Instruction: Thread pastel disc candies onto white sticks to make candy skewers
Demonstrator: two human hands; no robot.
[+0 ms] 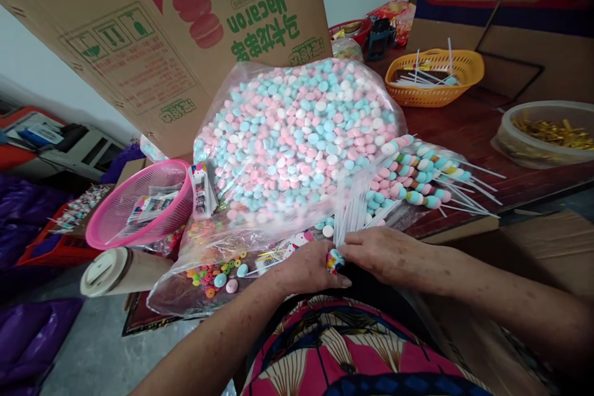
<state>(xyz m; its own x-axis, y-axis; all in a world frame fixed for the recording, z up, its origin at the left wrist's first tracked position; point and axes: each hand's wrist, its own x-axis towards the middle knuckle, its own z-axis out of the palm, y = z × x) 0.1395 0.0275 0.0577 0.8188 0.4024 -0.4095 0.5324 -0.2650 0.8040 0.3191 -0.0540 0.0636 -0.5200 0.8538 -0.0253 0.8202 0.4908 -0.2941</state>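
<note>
My left hand [309,269] is closed around a small multicoloured piece [334,260], blue, yellow, white and red, which looks like candy and is partly covered by the fingers. Close against it, the fingers of my right hand [392,258] are pinched together; what they hold is hidden. A bundle of white sticks [351,207] lies just beyond both hands. Behind them spreads a large clear plastic bag of pink, blue and white button candies [297,124]. Candy skewers [417,176] are piled on its right side. Small ring candies [213,272] lie left of my left hand.
A pink basket [139,204] and a lidded cup [123,272] stand at the left. To the right are a yellow basket [434,77] with sticks and a tub of gold ties [547,133]. Large cardboard boxes [185,31] rise behind; an open carton [552,253] sits lower right.
</note>
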